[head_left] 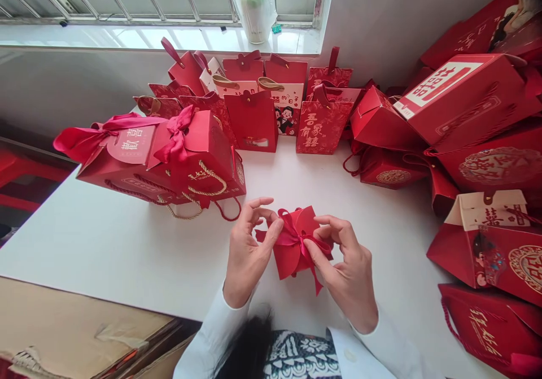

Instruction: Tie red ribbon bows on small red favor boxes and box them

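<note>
A small red gift box (288, 262) sits on the white table in front of me, its top flaps folded together. Around it runs a red satin ribbon (301, 239), tied in a bow on top with a tail hanging toward me. My left hand (254, 246) pinches the bow's left loop between thumb and forefinger, the other fingers curled loosely. On the opposite side, my right hand (345, 260) grips the right loop between thumb and bent fingers. The underside of the box is hidden.
Larger red gift boxes with bows (161, 153) stand at the left. Small red gift bags (249, 122) line the wall under the window. A heap of red boxes (461, 108) fills the right side. Brown cardboard (76, 322) lies at the lower left, beside the table edge (105, 297).
</note>
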`<state>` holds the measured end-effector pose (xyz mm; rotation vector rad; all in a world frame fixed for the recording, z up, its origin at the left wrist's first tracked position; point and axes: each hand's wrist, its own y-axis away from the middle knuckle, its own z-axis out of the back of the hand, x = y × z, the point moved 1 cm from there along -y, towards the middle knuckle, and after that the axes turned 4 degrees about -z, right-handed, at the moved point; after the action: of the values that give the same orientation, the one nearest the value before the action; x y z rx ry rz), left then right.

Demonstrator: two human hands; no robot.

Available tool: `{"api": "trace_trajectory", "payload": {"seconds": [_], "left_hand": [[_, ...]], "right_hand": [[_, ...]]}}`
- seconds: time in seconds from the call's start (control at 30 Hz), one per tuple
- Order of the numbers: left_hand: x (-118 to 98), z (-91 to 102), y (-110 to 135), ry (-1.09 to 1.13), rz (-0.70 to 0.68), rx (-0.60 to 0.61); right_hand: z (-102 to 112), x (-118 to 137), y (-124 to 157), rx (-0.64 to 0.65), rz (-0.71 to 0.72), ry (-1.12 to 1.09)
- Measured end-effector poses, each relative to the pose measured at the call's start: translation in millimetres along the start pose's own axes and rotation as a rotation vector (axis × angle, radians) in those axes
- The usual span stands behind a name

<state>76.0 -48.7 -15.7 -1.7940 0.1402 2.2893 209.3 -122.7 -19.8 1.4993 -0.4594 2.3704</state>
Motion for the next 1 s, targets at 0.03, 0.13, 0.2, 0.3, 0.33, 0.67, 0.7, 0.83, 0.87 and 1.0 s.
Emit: {"api": "trace_trajectory", "payload": {"seconds": [0.03,0.13,0.2,0.3,0.33,0.67,0.7,0.83,0.87,1.0], "left_hand": [[-1.9,1.9,-0.6,-0.052,-0.013,0.018],[-6.8,4.0,-3.2,-0.178,-0.033,0.059],[-9.5,3.3,-5.3,-0.224,-0.030,0.078],[-12.4,2.1,-8.4,-0.283,-0.026,0.103],[-13.0,2.0,-9.5,-0.305,-0.035,0.112],[-12.0,-6.5,-10.7,-0.239,-0.258,-0.035],[-10.8,-8.5,-9.1,-0.192,-0.274,-0.083],[-1.7,-15.1,-4.6,-0.010,-0.240,-0.190],[1.2,-15.8,-4.2,0.024,-0.206,-0.204],[11.4,-12.4,-3.9,0.108,-0.056,-0.178]], "right_hand": [[0.1,0.0,0.1,0.003,0.000,0.002],[0.4,0.1,1.0,0.012,0.010,0.000],[0.4,-0.3,2.2,0.017,0.027,0.003],[-0.1,-1.1,3.8,0.019,0.048,0.024],[-0.2,-1.2,4.0,0.020,0.048,0.028],[9.2,-4.3,-7.9,0.059,-0.156,-0.183],[9.3,-5.6,-9.6,0.057,-0.177,-0.198],[5.5,-9.1,-12.2,0.041,-0.230,-0.194],[4.2,-9.2,-11.8,0.032,-0.233,-0.185],[1.8,-9.1,-10.2,0.025,-0.243,-0.196]]}}
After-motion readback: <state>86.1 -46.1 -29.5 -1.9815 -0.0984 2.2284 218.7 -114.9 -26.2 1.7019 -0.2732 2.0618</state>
